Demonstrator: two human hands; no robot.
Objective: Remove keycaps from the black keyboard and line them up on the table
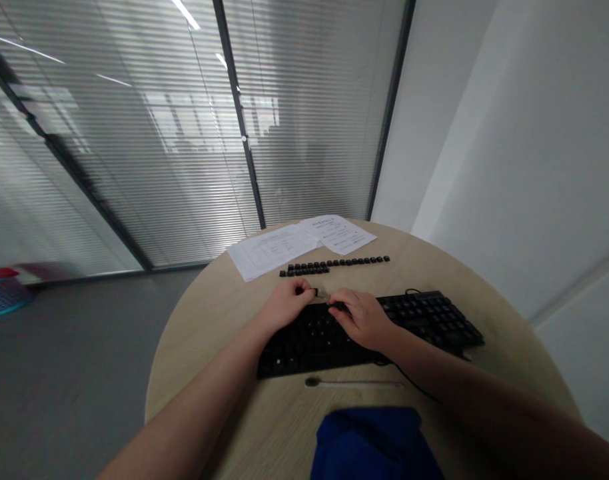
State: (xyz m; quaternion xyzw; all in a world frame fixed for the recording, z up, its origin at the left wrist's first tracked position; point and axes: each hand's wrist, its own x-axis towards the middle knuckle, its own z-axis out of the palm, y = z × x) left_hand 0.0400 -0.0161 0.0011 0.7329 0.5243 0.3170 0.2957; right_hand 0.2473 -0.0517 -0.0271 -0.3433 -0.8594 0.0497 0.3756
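A black keyboard [314, 340] lies on the round wooden table, and part of its key area shows small sockets without caps. Above its back edge, my left hand [286, 303] pinches a small dark piece [315, 292], probably a keycap. My right hand [362, 319] is closed close beside it, its fingertips at a small light-coloured item [324, 295] that touches or nearly touches the dark piece. What that item is cannot be made out. Behind the hands, black keycaps [354, 262] stand in rows on the table.
Printed papers [274, 250] lie at the back of the table [184, 360]. In front of the keyboard is a thin brush [357, 384] with a dark head. Blue cloth [374, 443] shows at the near edge. A cable runs under my right forearm. A basket [5, 293] stands on the floor.
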